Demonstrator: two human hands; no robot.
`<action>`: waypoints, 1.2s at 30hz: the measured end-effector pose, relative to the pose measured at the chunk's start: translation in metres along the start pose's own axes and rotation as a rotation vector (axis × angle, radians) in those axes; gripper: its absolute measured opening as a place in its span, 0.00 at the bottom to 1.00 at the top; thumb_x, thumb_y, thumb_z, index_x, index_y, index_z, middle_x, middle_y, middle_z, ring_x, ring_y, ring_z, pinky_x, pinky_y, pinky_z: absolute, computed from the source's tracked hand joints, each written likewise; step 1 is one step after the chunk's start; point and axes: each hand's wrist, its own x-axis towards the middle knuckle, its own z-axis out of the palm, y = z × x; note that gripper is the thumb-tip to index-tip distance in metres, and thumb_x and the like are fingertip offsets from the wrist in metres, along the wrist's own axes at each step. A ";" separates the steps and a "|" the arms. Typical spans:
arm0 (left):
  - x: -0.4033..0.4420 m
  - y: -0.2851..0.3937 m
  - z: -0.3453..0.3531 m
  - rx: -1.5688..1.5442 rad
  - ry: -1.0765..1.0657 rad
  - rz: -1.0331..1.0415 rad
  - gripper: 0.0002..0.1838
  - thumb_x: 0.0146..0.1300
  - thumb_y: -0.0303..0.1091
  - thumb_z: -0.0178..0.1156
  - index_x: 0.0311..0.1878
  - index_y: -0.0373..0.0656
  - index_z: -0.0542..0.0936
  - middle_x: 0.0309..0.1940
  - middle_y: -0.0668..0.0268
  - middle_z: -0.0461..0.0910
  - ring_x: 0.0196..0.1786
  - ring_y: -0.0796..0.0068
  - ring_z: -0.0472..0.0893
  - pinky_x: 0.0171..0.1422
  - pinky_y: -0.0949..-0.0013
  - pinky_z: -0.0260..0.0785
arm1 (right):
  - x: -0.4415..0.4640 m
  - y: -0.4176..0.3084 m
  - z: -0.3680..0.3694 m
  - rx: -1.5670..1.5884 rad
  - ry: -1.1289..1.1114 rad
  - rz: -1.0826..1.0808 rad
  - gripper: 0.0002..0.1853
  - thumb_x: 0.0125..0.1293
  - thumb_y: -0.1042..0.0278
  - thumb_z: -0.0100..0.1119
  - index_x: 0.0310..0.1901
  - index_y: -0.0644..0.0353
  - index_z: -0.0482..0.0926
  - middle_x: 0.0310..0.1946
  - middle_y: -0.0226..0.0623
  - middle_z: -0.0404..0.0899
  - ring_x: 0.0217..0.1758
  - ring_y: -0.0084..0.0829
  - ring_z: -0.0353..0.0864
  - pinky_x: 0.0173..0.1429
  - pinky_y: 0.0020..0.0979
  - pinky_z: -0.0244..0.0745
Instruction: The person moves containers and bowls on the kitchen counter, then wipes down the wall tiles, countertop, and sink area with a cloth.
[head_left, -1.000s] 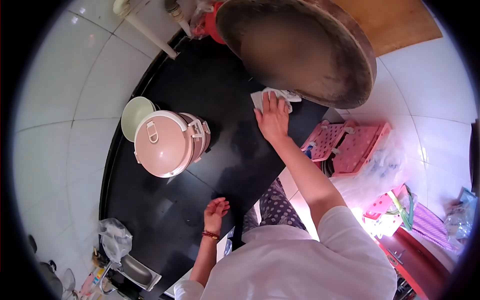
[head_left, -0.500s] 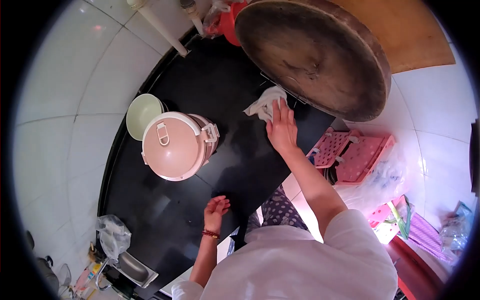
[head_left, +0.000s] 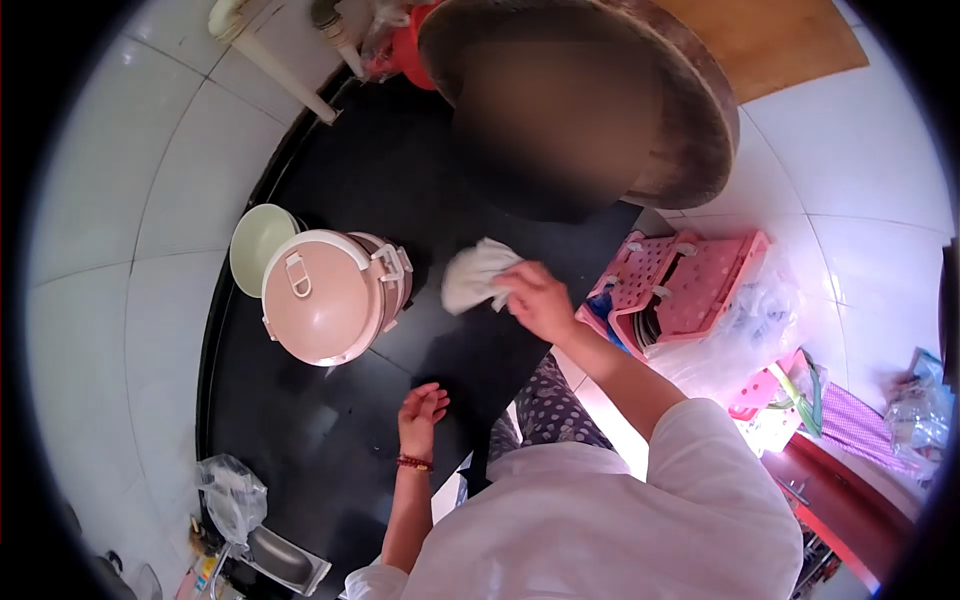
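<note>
A crumpled white cloth (head_left: 478, 274) is pinched in the fingers of my right hand (head_left: 540, 301), over the black countertop (head_left: 400, 160). It looks a little smeared by motion. Lower down, my left hand (head_left: 421, 408) hovers at or rests by the counter's near edge, holding nothing, its fingers loosely curled and partly apart. A red beaded bracelet (head_left: 414, 463) circles that wrist. Left of the cloth stands a pink rice cooker (head_left: 322, 300) with its lid closed.
Behind the cooker is a pale green bowl (head_left: 262, 245). A large round wooden board (head_left: 700, 150), partly blurred, leans at the back. Pink baskets (head_left: 690, 290) stand at the right. A plastic bag (head_left: 232, 498) and a metal sink (head_left: 285, 560) are at lower left.
My right hand has drawn the cloth away from the round board, towards me and to the left, and its fingers have gone from flat on it to gripping. My left hand has barely moved.
</note>
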 end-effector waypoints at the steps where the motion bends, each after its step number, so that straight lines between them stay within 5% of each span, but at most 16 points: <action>1: 0.000 -0.001 -0.001 0.008 -0.002 -0.002 0.13 0.75 0.38 0.58 0.57 0.45 0.81 0.48 0.66 0.86 0.47 0.77 0.84 0.51 0.73 0.76 | -0.006 0.012 -0.016 0.004 0.095 0.069 0.21 0.54 0.80 0.61 0.50 0.52 0.83 0.44 0.38 0.80 0.54 0.44 0.80 0.57 0.40 0.78; 5: 0.002 -0.014 -0.012 0.035 0.016 -0.029 0.12 0.75 0.37 0.59 0.56 0.45 0.82 0.48 0.65 0.86 0.47 0.77 0.85 0.51 0.73 0.76 | 0.021 0.093 -0.110 -0.261 0.733 0.212 0.16 0.62 0.72 0.61 0.53 0.59 0.82 0.47 0.49 0.79 0.53 0.57 0.77 0.59 0.46 0.73; 7: 0.000 -0.020 -0.013 0.052 0.019 -0.049 0.12 0.75 0.37 0.58 0.56 0.45 0.82 0.48 0.65 0.86 0.47 0.77 0.85 0.51 0.72 0.76 | 0.024 0.178 -0.122 -0.324 0.589 0.399 0.16 0.61 0.70 0.62 0.51 0.61 0.83 0.54 0.51 0.78 0.57 0.58 0.75 0.60 0.47 0.74; 9: -0.003 -0.018 -0.012 0.069 0.013 -0.063 0.13 0.75 0.38 0.58 0.57 0.46 0.81 0.48 0.66 0.86 0.49 0.77 0.84 0.53 0.72 0.76 | 0.034 0.162 -0.102 -0.658 0.276 0.613 0.16 0.62 0.68 0.63 0.51 0.61 0.83 0.59 0.51 0.76 0.60 0.56 0.75 0.60 0.47 0.75; 11: -0.001 -0.015 -0.007 0.063 -0.001 -0.041 0.13 0.75 0.38 0.58 0.58 0.45 0.81 0.49 0.66 0.86 0.49 0.77 0.84 0.53 0.72 0.76 | 0.030 0.107 -0.064 -0.680 0.419 0.488 0.19 0.64 0.68 0.59 0.57 0.56 0.81 0.52 0.47 0.77 0.56 0.51 0.77 0.55 0.48 0.78; 15: -0.002 -0.018 -0.005 0.071 -0.041 -0.029 0.13 0.76 0.36 0.58 0.57 0.43 0.80 0.48 0.65 0.86 0.47 0.76 0.84 0.52 0.73 0.75 | -0.030 -0.023 0.040 -0.473 -0.088 0.189 0.28 0.63 0.70 0.54 0.67 0.47 0.74 0.50 0.37 0.76 0.55 0.43 0.79 0.49 0.45 0.82; 17: -0.002 -0.013 -0.005 0.060 -0.031 -0.013 0.13 0.75 0.34 0.58 0.58 0.43 0.80 0.49 0.65 0.85 0.47 0.76 0.84 0.52 0.73 0.75 | -0.049 -0.061 0.074 -0.240 -0.176 -0.191 0.26 0.62 0.70 0.56 0.63 0.44 0.77 0.48 0.37 0.77 0.52 0.43 0.81 0.48 0.42 0.83; 19: -0.002 -0.009 -0.010 0.014 -0.012 0.017 0.13 0.72 0.32 0.61 0.57 0.42 0.80 0.51 0.64 0.84 0.48 0.75 0.83 0.52 0.72 0.75 | -0.038 -0.070 0.072 0.049 -0.154 -0.063 0.25 0.60 0.72 0.58 0.61 0.45 0.79 0.45 0.39 0.77 0.48 0.45 0.81 0.47 0.41 0.82; 21: 0.001 -0.020 -0.023 0.352 0.239 0.363 0.16 0.68 0.29 0.64 0.58 0.42 0.79 0.56 0.64 0.82 0.53 0.72 0.82 0.54 0.69 0.76 | -0.013 -0.074 0.050 0.219 0.028 0.127 0.25 0.55 0.76 0.62 0.57 0.47 0.81 0.42 0.41 0.76 0.42 0.48 0.81 0.45 0.40 0.80; 23: 0.004 -0.011 -0.038 0.753 0.442 0.584 0.27 0.58 0.24 0.70 0.61 0.41 0.76 0.66 0.59 0.75 0.63 0.60 0.78 0.64 0.61 0.74 | 0.015 -0.064 0.020 0.065 0.303 0.252 0.23 0.61 0.76 0.61 0.60 0.49 0.80 0.44 0.43 0.75 0.44 0.49 0.81 0.44 0.42 0.79; 25: -0.003 0.019 -0.038 0.912 0.599 0.688 0.35 0.55 0.29 0.74 0.67 0.42 0.71 0.71 0.55 0.69 0.70 0.51 0.71 0.71 0.55 0.68 | 0.029 -0.039 0.026 -0.189 0.321 0.265 0.23 0.65 0.71 0.62 0.63 0.55 0.77 0.55 0.44 0.73 0.50 0.51 0.82 0.48 0.45 0.81; 26: 0.001 0.021 -0.045 0.894 0.608 0.604 0.47 0.49 0.34 0.78 0.72 0.41 0.65 0.76 0.49 0.60 0.74 0.45 0.66 0.76 0.52 0.63 | 0.036 -0.031 0.037 -0.224 0.253 0.263 0.23 0.65 0.70 0.62 0.63 0.56 0.76 0.58 0.45 0.71 0.52 0.52 0.82 0.50 0.45 0.81; 30: 0.020 0.034 -0.071 0.991 0.717 0.484 0.61 0.39 0.47 0.84 0.75 0.39 0.60 0.77 0.41 0.53 0.75 0.39 0.64 0.76 0.51 0.63 | 0.109 -0.028 0.061 -0.221 0.093 0.224 0.26 0.62 0.71 0.64 0.64 0.59 0.74 0.65 0.50 0.68 0.53 0.57 0.82 0.52 0.50 0.81; 34: 0.018 0.046 -0.067 1.016 0.660 0.394 0.62 0.38 0.45 0.85 0.75 0.39 0.60 0.79 0.41 0.50 0.76 0.39 0.62 0.76 0.51 0.63 | 0.196 -0.007 0.089 -0.323 0.238 0.229 0.28 0.63 0.70 0.64 0.65 0.64 0.71 0.67 0.54 0.66 0.54 0.58 0.82 0.56 0.52 0.79; 36: 0.017 0.052 -0.064 1.002 0.663 0.358 0.62 0.37 0.43 0.85 0.75 0.40 0.60 0.79 0.42 0.49 0.76 0.40 0.62 0.76 0.52 0.63 | 0.233 -0.005 0.092 -0.309 0.273 0.452 0.29 0.65 0.68 0.62 0.66 0.67 0.68 0.68 0.54 0.65 0.54 0.58 0.81 0.56 0.52 0.79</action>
